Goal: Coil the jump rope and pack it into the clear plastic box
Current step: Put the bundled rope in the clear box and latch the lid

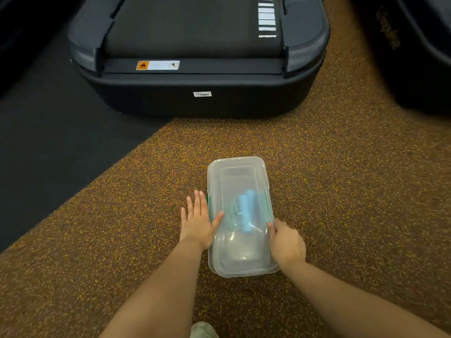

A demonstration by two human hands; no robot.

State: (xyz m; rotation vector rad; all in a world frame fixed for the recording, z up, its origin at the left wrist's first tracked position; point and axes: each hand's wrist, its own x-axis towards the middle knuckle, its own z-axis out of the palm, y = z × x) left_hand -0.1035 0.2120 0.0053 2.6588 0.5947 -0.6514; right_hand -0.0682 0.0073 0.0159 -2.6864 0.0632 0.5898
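Observation:
The clear plastic box (238, 176) lies on the speckled brown floor with its lid on. Through the lid I see the coiled jump rope (242, 211) with its light blue handles. A green latch shows at each long side of the box. My left hand (198, 220) rests flat at the box's left side, fingers spread, thumb lying on the lid. My right hand (285, 242) curls over the box's right edge, fingers pressed against the rim near the green latch.
The rear end of a black treadmill (200, 93) stands just beyond the box. A black floor mat (48, 142) covers the left. Another dark machine (419, 57) sits at the far right. A shoe tip (202, 330) shows at the bottom edge.

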